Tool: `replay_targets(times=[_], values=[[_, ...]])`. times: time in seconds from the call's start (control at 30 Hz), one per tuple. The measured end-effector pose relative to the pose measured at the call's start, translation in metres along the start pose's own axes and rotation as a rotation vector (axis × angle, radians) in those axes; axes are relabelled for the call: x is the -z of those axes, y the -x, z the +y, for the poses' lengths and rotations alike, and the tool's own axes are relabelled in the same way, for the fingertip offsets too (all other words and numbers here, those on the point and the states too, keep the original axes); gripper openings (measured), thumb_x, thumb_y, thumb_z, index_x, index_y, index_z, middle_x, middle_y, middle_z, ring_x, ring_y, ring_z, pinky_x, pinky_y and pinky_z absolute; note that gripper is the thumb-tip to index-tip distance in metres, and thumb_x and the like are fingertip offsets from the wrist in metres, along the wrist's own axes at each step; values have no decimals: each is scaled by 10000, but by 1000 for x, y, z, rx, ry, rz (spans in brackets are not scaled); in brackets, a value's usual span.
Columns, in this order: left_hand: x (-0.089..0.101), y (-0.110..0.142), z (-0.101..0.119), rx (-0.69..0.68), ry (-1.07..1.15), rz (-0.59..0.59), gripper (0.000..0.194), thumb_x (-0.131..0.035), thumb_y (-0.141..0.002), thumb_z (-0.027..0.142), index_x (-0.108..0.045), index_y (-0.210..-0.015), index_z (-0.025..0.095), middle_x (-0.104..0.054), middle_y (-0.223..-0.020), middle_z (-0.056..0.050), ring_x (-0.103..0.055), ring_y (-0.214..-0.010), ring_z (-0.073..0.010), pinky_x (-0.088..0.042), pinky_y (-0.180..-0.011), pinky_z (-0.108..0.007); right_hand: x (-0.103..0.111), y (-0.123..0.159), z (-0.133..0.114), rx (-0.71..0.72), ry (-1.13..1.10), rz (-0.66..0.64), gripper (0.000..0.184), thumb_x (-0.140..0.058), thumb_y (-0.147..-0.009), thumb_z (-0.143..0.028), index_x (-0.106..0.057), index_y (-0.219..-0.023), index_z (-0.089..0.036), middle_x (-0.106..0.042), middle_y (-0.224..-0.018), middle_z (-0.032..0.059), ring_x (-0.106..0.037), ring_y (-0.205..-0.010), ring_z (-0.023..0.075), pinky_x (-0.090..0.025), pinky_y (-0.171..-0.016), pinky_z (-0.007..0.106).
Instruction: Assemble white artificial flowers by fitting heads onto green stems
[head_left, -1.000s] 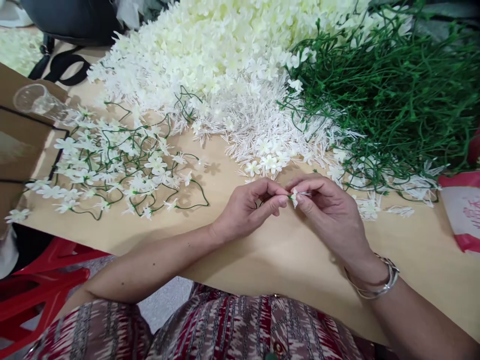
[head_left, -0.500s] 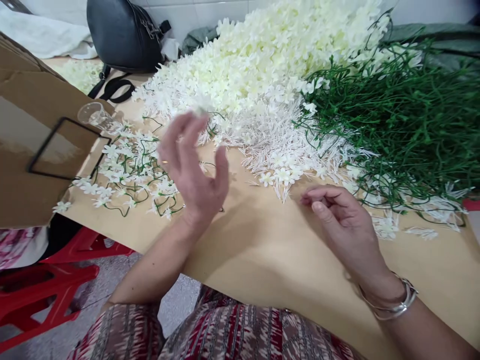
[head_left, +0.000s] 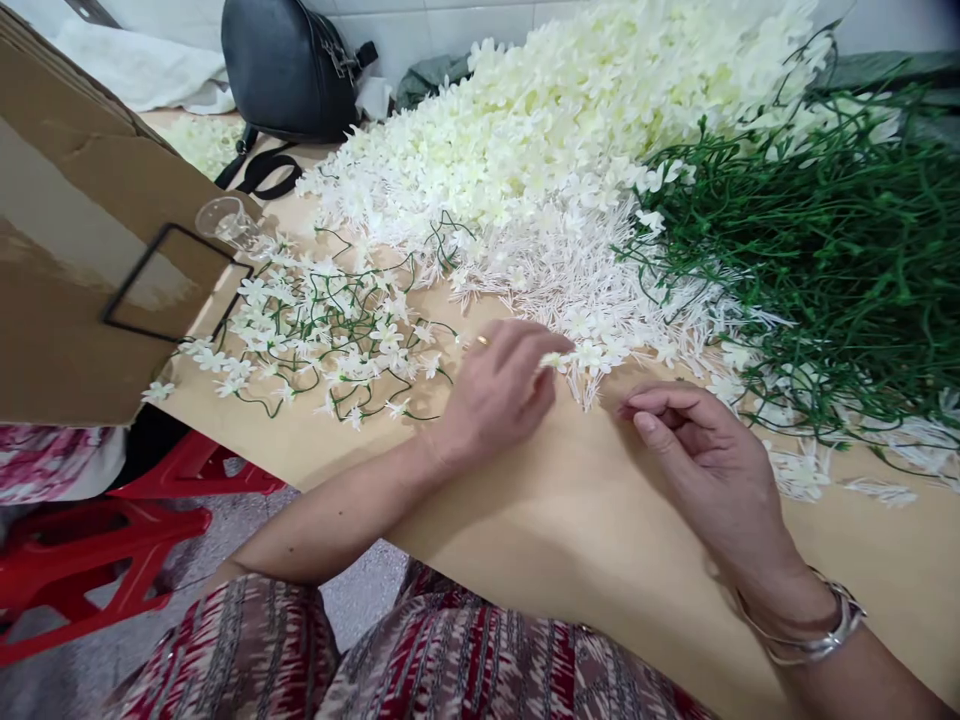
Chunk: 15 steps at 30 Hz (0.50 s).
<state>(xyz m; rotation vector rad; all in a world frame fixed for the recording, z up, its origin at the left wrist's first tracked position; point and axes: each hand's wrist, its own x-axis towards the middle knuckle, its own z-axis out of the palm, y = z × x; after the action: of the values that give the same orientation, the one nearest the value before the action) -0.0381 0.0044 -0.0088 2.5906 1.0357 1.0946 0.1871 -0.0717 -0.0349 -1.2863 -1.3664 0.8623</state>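
My left hand (head_left: 501, 395), with a ring on one finger, is bent over the front edge of the white pile. Its curled fingers and thumb close around a small white artificial flower (head_left: 555, 359). My right hand (head_left: 701, 450), wearing silver bangles, rests palm up at the table's right. Its fingers are curled with the thumb against them; anything tiny in the pinch is hidden. Between the hands lie white flower heads (head_left: 592, 356) and thin white stamen-like pieces (head_left: 555, 255). Flowers on green stems (head_left: 352, 340) are spread out left of my left hand.
A big heap of cream-white petals (head_left: 570, 110) stands at the back, with green plastic stems (head_left: 817, 240) at right. A cardboard box (head_left: 67, 250), a clear cup (head_left: 225, 220) and a black bag (head_left: 289, 70) are on the left. Red stools (head_left: 97, 570) stand below.
My left hand has come down and right, from above the stemmed flowers to the loose white flowers, its fingers now curled. My right hand keeps its pose. The view has shifted slightly left.
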Motion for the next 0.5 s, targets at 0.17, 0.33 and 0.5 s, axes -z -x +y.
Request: replay_targets(times=[0.17, 0.33, 0.5], values=[[-2, 3, 15, 14, -28, -233, 256, -462, -990, 102, -615, -1182, 175, -712, -1140, -116, -651, -1091, -267, -495, -982, -427, -3, 3, 2, 51, 71, 7, 79, -696, -993, -298, -731, -1063, -288, -711, -1087, 61, -690, -1037, 245, -583, -917, 458], [4, 4, 3, 213, -226, -312, 289, -522, -988, 179, -589, -1268, 147, -653, -1260, -176, -607, -1159, -328, -500, -1000, -491, -2, -2, 3, 117, 242, 123, 116, -693, -985, -303, -715, -1099, -295, -657, -1162, 95, -663, -1131, 292, -600, -955, 511], [-23, 14, 4, 101, -205, -334, 475, -577, -1053, 367, -495, -1480, 174, -468, -1605, -227, -412, -1532, -418, -368, -1224, -625, 1, -9, 5, 146, 342, 219, 142, -688, -981, -308, -694, -1120, -279, -609, -1239, 117, -617, -1238, 322, -547, -1069, 593]])
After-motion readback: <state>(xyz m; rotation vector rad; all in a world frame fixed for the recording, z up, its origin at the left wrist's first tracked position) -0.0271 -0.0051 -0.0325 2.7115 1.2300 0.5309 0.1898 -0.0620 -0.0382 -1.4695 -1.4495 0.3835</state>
